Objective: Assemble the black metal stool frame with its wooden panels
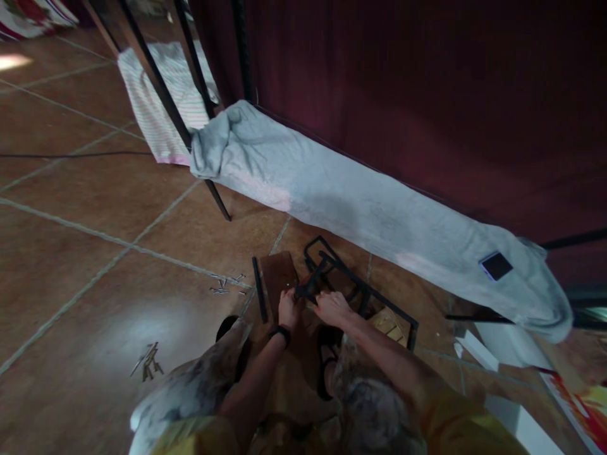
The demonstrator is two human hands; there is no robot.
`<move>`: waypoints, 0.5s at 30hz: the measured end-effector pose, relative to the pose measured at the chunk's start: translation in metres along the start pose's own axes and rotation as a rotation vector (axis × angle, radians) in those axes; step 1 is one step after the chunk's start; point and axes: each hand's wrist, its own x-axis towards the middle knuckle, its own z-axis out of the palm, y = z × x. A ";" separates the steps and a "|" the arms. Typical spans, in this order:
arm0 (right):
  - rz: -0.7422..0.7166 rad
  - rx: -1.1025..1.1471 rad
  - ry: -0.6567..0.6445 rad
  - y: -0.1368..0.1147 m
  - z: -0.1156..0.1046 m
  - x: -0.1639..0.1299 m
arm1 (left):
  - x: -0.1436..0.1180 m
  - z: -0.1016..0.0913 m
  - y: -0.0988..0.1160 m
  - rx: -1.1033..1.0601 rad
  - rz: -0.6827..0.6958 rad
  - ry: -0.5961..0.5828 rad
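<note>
Between my hands lies a black-and-red hand tool point(309, 283), slanting up to the right; its exact kind is hard to tell. My right hand point(333, 308) is closed at its dark lower end. My left hand point(288, 308) is closed too, close to the tool's left side, and its fingers hide whatever they grip. Under and beyond the left hand is a brown wooden board point(279, 273). A thin black bar point(260, 289) lies along the board's left side. Just right of the tool, a black metal frame point(374, 293) rests on the floor.
Loose screws point(220, 289) and brass-coloured metal pieces point(149, 361) lie on the tiled floor at left. Ahead stands a long padded board with a grey cover point(351, 189), a phone point(496, 266) on it. White packaging point(478, 351) and wooden pieces point(389, 325) are at right.
</note>
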 end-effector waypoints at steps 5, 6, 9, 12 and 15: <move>0.079 0.017 0.083 -0.005 -0.018 0.010 | 0.013 -0.007 -0.009 -0.072 -0.023 0.059; 0.087 0.019 0.087 -0.007 -0.020 0.012 | 0.014 -0.008 -0.011 -0.088 -0.032 0.076; 0.094 0.031 0.063 -0.013 -0.027 0.017 | 0.018 -0.010 -0.012 -0.149 -0.050 0.100; 0.119 0.060 0.067 -0.018 -0.038 0.022 | 0.025 -0.012 -0.012 -0.231 -0.041 0.078; 0.145 0.101 0.125 -0.019 -0.057 0.028 | 0.035 -0.015 -0.014 -0.321 -0.034 0.061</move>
